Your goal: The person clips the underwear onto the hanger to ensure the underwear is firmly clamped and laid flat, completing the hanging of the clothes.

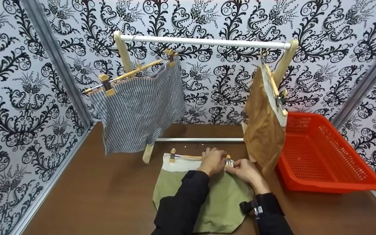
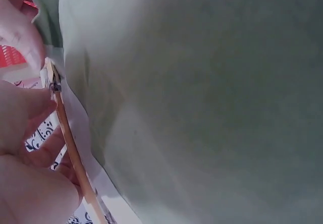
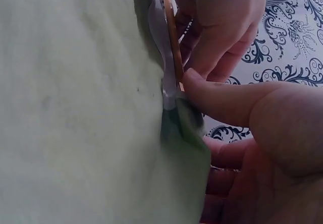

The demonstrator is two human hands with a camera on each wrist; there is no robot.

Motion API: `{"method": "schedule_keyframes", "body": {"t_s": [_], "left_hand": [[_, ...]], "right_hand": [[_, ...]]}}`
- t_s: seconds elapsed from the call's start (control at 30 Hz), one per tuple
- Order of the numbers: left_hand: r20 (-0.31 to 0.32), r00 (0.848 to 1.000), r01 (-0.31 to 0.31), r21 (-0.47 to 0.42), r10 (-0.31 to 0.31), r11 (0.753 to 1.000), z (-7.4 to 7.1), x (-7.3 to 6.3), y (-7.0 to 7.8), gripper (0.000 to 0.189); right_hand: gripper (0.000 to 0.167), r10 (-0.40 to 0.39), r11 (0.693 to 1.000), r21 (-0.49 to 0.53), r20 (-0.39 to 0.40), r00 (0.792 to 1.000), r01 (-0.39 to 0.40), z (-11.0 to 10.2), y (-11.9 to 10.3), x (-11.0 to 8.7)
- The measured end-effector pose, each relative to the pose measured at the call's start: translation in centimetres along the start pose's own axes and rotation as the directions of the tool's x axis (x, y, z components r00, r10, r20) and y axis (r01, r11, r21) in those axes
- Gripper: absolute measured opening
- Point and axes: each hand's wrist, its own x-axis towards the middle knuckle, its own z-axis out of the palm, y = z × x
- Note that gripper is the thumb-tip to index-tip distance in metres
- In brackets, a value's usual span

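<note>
A green cloth garment (image 1: 225, 204) with a white waistband (image 1: 178, 164) lies on the brown table. Along the waistband runs a wooden clip hanger (image 1: 193, 157), with one clip (image 1: 172, 156) at the left and another (image 1: 228, 160) at the right. My left hand (image 1: 212, 160) holds the hanger bar beside the right clip; in the left wrist view its fingers curl around the bar (image 2: 73, 153). With thumb and fingers, my right hand (image 1: 247, 171) pinches the garment's corner at that clip. The right wrist view shows the thumb (image 3: 227, 95) over the folded green edge, fingers behind.
Behind my hands stands a rack with a white rail (image 1: 204, 41). A striped garment (image 1: 139, 112) hangs at its left, a brown one (image 1: 261, 124) at its right. An orange-red plastic basket (image 1: 330, 186) sits at the right. A small metal hook (image 1: 200, 145) lies near the lower bar.
</note>
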Motion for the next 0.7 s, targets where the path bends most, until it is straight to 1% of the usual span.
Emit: {"method": "schedule_keyframes", "body": {"t_s": [0.1, 0.2, 0.27, 0.37, 0.43, 0.53, 0.6, 0.7], "left_hand": [[0.003, 1.000, 0.021, -0.054, -0.021, 0.998, 0.0, 0.2, 0.0, 0.020], [0.017, 0.999, 0.051, -0.103, -0.050, 0.993, -0.3, 0.2, 0.3, 0.018], [0.033, 0.997, 0.068, -0.096, -0.065, 0.993, -0.4, 0.1, 0.5, 0.021], [0.044, 0.996, 0.086, -0.071, -0.083, 0.994, -0.4, -0.1, 0.8, 0.025], [0.043, 0.995, 0.087, -0.062, -0.085, 0.994, -0.3, -0.3, 0.9, 0.025], [0.036, 0.995, 0.093, -0.082, -0.090, 0.992, -0.2, -0.4, 1.0, 0.022], [0.028, 0.995, 0.100, -0.093, -0.098, 0.991, -0.2, -0.4, 1.1, 0.021], [0.021, 0.994, 0.112, -0.112, -0.110, 0.987, -0.2, -0.3, 1.1, 0.019]], "right_hand": [[0.021, 0.012, 1.000, 0.028, -0.011, 1.000, -0.011, 0.1, -0.1, -0.1], [0.017, 0.001, 0.997, 0.079, -0.006, 1.000, 0.000, 0.1, -0.1, -0.1], [0.016, -0.007, 0.995, 0.096, -0.003, 1.000, 0.008, 0.2, -0.1, -0.1], [0.026, -0.020, 0.997, 0.073, 0.006, 1.000, 0.020, 0.2, -0.2, 0.0], [0.027, -0.015, 0.999, 0.038, -0.006, 1.000, 0.015, 0.1, -0.2, -0.1], [0.020, -0.011, 1.000, -0.003, -0.029, 1.000, 0.011, -0.2, -0.3, -0.2], [0.014, -0.006, 1.000, -0.002, -0.046, 0.999, 0.006, -0.2, -0.3, -0.2], [0.013, -0.010, 1.000, 0.013, -0.063, 0.998, 0.011, -0.2, -0.2, -0.1]]}}
